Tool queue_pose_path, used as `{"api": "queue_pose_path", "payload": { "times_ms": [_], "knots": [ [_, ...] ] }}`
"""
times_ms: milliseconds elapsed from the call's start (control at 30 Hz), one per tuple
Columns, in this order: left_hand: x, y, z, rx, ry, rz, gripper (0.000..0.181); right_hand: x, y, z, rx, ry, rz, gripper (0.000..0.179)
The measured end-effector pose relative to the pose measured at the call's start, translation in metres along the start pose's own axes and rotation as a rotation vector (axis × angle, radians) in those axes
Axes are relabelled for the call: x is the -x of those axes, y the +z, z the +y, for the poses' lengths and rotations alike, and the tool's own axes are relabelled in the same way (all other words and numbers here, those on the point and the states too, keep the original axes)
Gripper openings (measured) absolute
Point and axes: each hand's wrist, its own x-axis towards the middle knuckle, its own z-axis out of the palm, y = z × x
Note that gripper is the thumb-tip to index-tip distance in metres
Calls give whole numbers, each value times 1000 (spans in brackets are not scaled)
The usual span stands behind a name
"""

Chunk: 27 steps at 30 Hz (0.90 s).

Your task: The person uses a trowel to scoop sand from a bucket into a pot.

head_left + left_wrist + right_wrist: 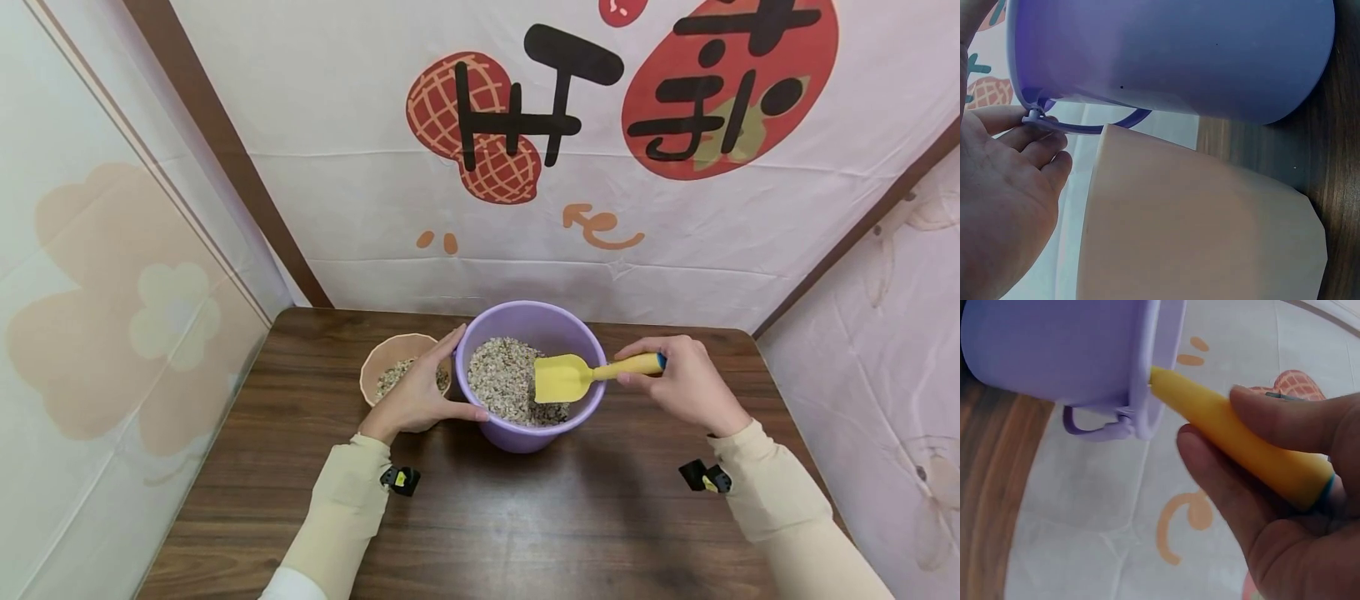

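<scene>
A purple bucket (517, 440) stands on the table with small, pale, pebble-like grains (498, 375) inside. My left hand (414, 393) holds its left side, thumb on the near rim and fingers farther back; in the left wrist view these fingers (1040, 139) bend beside the bucket's handle hinge. With my right hand (693, 385) I grip the yellow handle of a toy shovel (562, 379). Its blade lies inside the bucket, over the grains; whether the blade carries any is unclear. Partly behind my left hand, a peach-coloured bowl (369, 377) holds similar grains.
The dark wooden table (510, 533) ends at a white printed cloth wall (360, 225) just behind the bucket and bowl. More cloth walls rise at the left and right. The bucket's handle (1094, 129) hangs between bucket and bowl.
</scene>
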Motion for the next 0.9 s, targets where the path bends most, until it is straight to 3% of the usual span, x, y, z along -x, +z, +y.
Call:
{"api": "queue_pose_path", "payload": {
  "times_ms": [200,467,667,900],
  "knots": [
    [-1,0,1,7,3,-3,131,-13,4,-12,45,-1,-107,14],
    [-1,0,0,9,2,-8,131,-24,25,-22,105,-79,-147,16],
    [0,0,-1,-2,9,-1,131,-28,34,-27,40,-31,-153,14],
    [0,1,-2,-7,14,3,130,-29,40,-20,-103,66,-124,13]
  ]
}}
